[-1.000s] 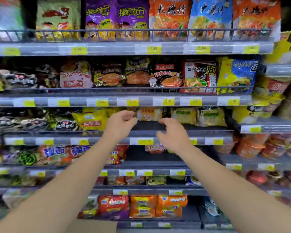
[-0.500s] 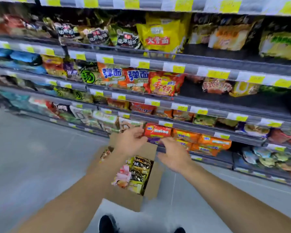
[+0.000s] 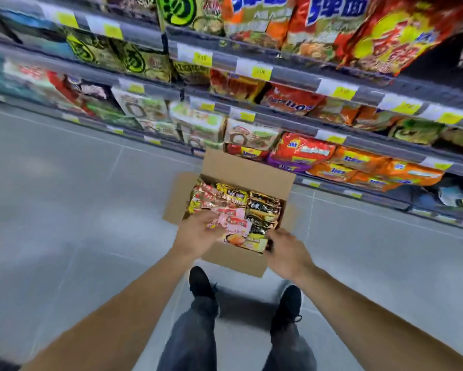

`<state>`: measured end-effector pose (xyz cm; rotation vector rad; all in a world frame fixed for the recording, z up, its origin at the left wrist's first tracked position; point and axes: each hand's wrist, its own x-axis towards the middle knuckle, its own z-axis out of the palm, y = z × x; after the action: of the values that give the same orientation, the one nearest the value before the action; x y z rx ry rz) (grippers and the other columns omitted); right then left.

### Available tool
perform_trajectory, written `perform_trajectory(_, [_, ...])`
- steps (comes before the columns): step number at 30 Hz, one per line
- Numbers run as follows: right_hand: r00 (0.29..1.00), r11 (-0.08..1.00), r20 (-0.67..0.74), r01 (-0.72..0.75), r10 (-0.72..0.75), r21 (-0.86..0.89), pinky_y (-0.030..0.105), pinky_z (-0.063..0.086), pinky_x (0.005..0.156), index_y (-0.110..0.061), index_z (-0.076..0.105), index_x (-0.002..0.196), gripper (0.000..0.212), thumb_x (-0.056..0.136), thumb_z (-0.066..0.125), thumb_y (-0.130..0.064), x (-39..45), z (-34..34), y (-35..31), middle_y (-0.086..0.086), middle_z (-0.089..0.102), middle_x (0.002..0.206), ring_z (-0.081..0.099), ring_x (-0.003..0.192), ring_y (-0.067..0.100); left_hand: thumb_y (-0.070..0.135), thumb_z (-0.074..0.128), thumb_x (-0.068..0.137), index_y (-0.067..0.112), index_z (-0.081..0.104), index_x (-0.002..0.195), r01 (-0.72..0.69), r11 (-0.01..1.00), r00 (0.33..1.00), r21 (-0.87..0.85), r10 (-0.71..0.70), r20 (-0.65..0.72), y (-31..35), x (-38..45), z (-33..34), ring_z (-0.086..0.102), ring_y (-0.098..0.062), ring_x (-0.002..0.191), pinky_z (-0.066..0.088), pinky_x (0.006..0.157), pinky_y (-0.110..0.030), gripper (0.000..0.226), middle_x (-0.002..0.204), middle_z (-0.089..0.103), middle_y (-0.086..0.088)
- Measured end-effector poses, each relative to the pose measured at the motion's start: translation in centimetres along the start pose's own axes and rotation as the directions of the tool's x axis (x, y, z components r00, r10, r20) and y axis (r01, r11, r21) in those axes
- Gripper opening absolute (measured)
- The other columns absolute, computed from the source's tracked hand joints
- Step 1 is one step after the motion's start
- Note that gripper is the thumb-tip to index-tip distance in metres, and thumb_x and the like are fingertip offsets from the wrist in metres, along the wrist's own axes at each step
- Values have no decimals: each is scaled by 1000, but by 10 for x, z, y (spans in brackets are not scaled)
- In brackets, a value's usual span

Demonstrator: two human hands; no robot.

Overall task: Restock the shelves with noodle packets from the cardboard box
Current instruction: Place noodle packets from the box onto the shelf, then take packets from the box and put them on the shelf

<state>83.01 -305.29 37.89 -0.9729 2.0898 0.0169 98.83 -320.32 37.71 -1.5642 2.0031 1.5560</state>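
Wide bare floor (image 3: 64, 210) lies open to the left. The left hand (image 3: 198, 236) reaches over the near-left edge of the cardboard box (image 3: 233, 259), fingers loosely spread on the pink packets (image 3: 234, 226); whether it grips one cannot be told. The box sits on the floor just before the shelves (image 3: 278, 121), its long axis running away toward them, far flap raised. Noodle packets stand in rows inside. The right hand (image 3: 287, 253) curls at the near-right corner; its grip is unclear. Two black shoes (image 3: 200, 282) stand just behind.
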Motion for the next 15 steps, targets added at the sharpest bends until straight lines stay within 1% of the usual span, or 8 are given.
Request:
perform_trajectory(1, [1000, 1000, 15, -10, 10, 4, 33, 47, 91, -16, 54, 125, 38, 88, 54, -25, 9, 9, -4, 5, 55, 126, 55, 114, 26, 49, 64, 61, 21, 72, 112, 14, 1000, 1000, 24, -15, 4, -9, 7, -6, 65, -12, 107, 47, 97, -28, 59, 113, 71, 6])
perform_trajectory(3, [998, 1000, 59, -18, 18, -2, 34, 46, 95, -16, 53, 129, 42, 87, 53, -24, 29, 27, -12, 4, 53, 129, 53, 118, 25, 32, 70, 75, 22, 73, 104, 27, 998, 1000, 53, -26, -11, -23, 19, -15, 64, -10, 100, 45, 83, -19, 31, 101, 71, 13])
perform_trajectory(4, [997, 1000, 75, -18, 19, -11, 34, 46, 96, -16, 53, 129, 42, 87, 53, -24, 38, 34, -15, 4, 52, 129, 52, 118, 24, 23, 70, 81, 22, 74, 103, 25, 999, 1000, 42, -24, -18, -30, 26, -18, 63, -10, 97, 42, 78, -17, 22, 97, 68, 14])
perform_trajectory(6, [994, 999, 110, -12, 16, -34, 34, 47, 93, -16, 53, 128, 41, 88, 54, -25, 65, 54, -19, 4, 54, 127, 53, 116, 24, 17, 69, 85, 21, 71, 110, 89, 996, 996, 21, -89, -2, -52, 48, -20, 59, -11, 96, 38, 80, -17, 25, 99, 63, 12])
perform_trajectory(9, [989, 999, 149, 17, -11, -40, 33, 46, 89, -17, 53, 128, 41, 88, 55, -25, 100, 77, -20, 4, 55, 126, 54, 114, 25, 21, 69, 84, 20, 63, 126, 166, 986, 986, -9, -166, 2, -82, 75, -17, 61, -14, 107, 38, 88, -18, 42, 122, 64, 4])
perform_trajectory(11, [986, 998, 165, 42, -35, -38, 32, 45, 90, -15, 54, 128, 42, 88, 56, -25, 129, 95, -16, 5, 55, 127, 54, 115, 25, 24, 69, 83, 22, 60, 130, 227, 974, 974, -19, -227, -6, -103, 98, -9, 60, -16, 114, 40, 94, -21, 48, 130, 62, 2])
perform_trajectory(13, [982, 999, 187, 40, -34, -33, 32, 45, 90, -15, 55, 129, 42, 88, 56, -25, 155, 111, -11, 6, 56, 128, 54, 115, 25, 26, 69, 83, 23, 60, 131, 260, 965, 966, -25, -260, -6, -121, 116, 0, 60, -14, 111, 44, 94, -24, 49, 131, 62, 3])
perform_trajectory(15, [977, 998, 212, 40, -30, -42, 33, 46, 89, -14, 55, 127, 41, 88, 57, -25, 182, 129, -2, 6, 55, 128, 55, 114, 25, 26, 69, 83, 24, 59, 131, 278, 960, 960, -32, -278, -5, -139, 137, 10, 59, -11, 101, 46, 88, -24, 49, 132, 61, 4])
